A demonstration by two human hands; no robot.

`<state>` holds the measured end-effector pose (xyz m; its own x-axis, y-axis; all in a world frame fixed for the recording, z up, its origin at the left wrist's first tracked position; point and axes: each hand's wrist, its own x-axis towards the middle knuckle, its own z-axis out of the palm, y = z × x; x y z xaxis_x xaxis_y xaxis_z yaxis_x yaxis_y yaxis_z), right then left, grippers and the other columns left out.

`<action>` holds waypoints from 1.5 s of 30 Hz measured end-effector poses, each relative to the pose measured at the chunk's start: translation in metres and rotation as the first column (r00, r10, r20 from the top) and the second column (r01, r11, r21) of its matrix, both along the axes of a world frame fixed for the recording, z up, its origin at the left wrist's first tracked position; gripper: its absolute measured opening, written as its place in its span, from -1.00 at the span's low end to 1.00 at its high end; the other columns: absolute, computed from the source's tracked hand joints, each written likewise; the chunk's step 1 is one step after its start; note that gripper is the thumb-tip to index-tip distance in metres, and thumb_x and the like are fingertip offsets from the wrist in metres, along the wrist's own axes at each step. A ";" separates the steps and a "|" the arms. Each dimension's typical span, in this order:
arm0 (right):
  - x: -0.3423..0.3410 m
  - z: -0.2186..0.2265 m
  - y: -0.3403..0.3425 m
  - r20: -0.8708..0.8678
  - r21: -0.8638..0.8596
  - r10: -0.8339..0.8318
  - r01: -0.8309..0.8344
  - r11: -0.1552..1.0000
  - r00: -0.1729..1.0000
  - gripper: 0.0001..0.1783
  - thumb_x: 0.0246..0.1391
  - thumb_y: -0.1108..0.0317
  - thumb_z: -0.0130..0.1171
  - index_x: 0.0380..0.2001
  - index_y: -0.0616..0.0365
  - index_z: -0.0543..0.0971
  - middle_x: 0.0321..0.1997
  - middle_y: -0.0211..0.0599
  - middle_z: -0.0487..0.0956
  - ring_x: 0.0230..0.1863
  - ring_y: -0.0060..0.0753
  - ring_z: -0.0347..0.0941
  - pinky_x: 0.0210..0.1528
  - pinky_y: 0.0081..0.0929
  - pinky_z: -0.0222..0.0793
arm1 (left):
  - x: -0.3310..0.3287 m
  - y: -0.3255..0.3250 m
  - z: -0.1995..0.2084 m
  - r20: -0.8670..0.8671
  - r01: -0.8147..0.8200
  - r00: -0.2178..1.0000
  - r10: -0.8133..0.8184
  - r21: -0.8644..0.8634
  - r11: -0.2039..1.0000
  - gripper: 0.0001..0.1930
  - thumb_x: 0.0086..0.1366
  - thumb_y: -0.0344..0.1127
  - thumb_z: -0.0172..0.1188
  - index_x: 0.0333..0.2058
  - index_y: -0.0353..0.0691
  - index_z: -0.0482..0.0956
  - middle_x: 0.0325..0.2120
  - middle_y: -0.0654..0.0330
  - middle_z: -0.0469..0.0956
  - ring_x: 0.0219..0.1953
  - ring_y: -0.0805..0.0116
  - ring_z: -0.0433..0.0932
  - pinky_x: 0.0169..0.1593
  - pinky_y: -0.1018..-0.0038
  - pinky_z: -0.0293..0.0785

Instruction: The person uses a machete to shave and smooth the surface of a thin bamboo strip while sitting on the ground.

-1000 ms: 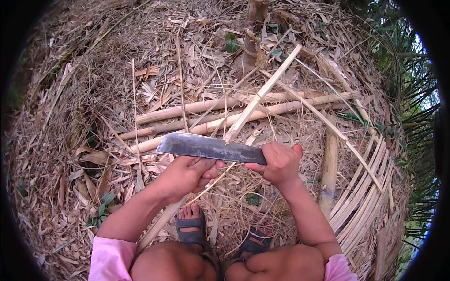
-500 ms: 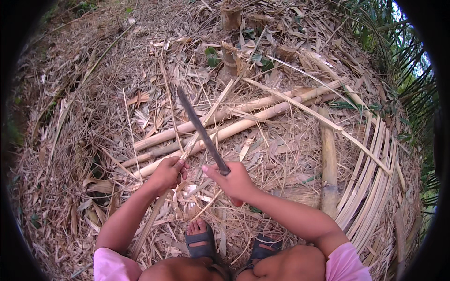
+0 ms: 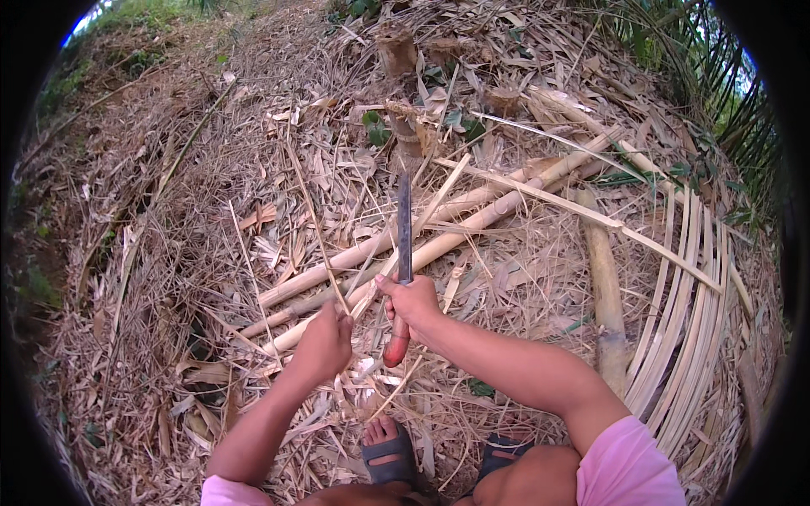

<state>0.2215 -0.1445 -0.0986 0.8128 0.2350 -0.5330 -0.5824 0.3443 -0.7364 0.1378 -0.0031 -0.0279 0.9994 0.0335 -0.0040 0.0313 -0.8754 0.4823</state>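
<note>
My right hand (image 3: 412, 305) is wrapped round the red-orange handle of a long knife (image 3: 405, 223). Its dark, straight blade points away from me, and the handle's rounded end shows below my fist. To its left, my left hand (image 3: 327, 344) is closed on the near end of a pale split bamboo strip (image 3: 445, 190); its fingers are partly turned from view. The strip slants up and right, passing behind the knife blade. Beneath it, bamboo poles (image 3: 477, 221) lie diagonally across the ground.
Many pale bamboo strips (image 3: 688, 312) lie bunched at the right, beside a short, thick bamboo piece (image 3: 604, 282). Cut stumps (image 3: 396, 52) stand ahead. Dry leaves and shavings cover the ground round my sandalled feet (image 3: 390, 455).
The knife has swung from leaning left to nearly upright in the picture, and more of its handle shows. My left hand has shifted slightly right and lower. The whole view has shifted a little.
</note>
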 end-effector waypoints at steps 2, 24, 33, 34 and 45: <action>0.009 0.006 -0.002 -0.025 0.035 -0.047 0.048 0.998 0.999 -0.74 0.12 0.33 0.31 -0.45 0.18 0.42 -0.56 -0.40 0.46 -0.69 -0.61 0.31 -0.71 -0.56 0.25 | -0.010 -0.029 0.051 0.389 0.061 0.894 -0.223 0.387 0.920 -0.72 0.38 -0.33 0.06 -0.05 -0.43 0.44 -0.34 -0.09 0.55 -0.29 0.04 0.53 -0.09 0.29 0.46; 0.073 0.056 0.021 0.165 0.150 0.082 -0.107 0.983 0.983 -0.58 0.17 0.03 0.25 -0.36 0.22 0.48 -0.52 -0.28 0.56 -0.70 -0.64 0.28 -0.69 -0.59 0.26 | 0.036 -0.023 0.109 0.565 0.567 0.449 0.692 -0.779 0.268 -0.31 0.43 0.34 -0.43 -0.76 -0.01 0.01 -0.88 0.41 -0.07 -0.78 0.56 -0.14 -0.63 0.56 -0.21; -0.017 0.044 -0.060 0.628 -0.528 0.337 0.067 0.847 0.701 -0.58 0.22 0.16 0.17 -0.07 0.31 0.44 -0.53 -0.25 0.58 -0.64 -0.45 0.45 -0.56 -0.45 0.37 | 0.057 -0.050 0.114 0.632 0.571 0.548 0.548 -0.761 0.306 -0.31 0.40 0.38 -0.39 -0.73 -0.02 -0.03 -0.84 0.41 -0.13 -0.72 0.52 -0.20 -0.56 0.47 -0.21; -0.025 0.053 -0.066 0.629 -0.546 0.369 0.052 0.836 0.684 -0.61 0.23 0.19 0.16 -0.07 0.30 0.44 -0.54 -0.23 0.58 -0.63 -0.40 0.48 -0.54 -0.43 0.39 | 0.057 -0.052 0.115 0.619 0.557 0.542 0.568 -0.771 0.309 -0.31 0.40 0.38 -0.38 -0.73 -0.02 -0.03 -0.84 0.40 -0.13 -0.71 0.52 -0.19 -0.56 0.47 -0.20; 0.007 0.032 -0.067 0.779 -0.602 0.470 0.289 0.744 0.414 -0.70 0.23 0.24 0.08 -0.10 0.24 0.47 -0.44 -0.01 0.59 -0.45 0.13 0.55 -0.41 -0.07 0.46 | 0.044 -0.060 0.123 0.627 0.512 0.508 0.591 -0.771 0.378 -0.31 0.42 0.36 -0.46 -0.75 -0.01 0.00 -0.86 0.43 -0.10 -0.75 0.54 -0.18 -0.61 0.50 -0.23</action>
